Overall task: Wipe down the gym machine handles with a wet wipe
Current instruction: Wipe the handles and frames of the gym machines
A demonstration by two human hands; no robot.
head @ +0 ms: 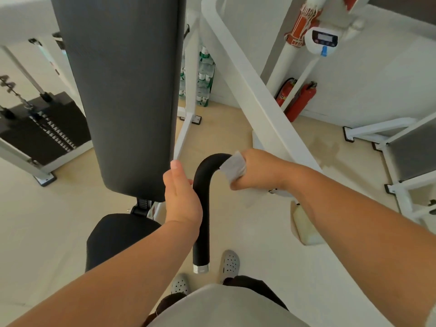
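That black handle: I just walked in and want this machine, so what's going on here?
A person is wiping down the black handle. Their left hand grips its straight part, steadying it. Their right hand holds a white wet wipe pressed around its upper bend, beside the white frame arm.

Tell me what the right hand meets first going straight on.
Pointing left, the right hand and wet wipe would meet the black handle at its bend first, then probably the left hand; depth unclear.
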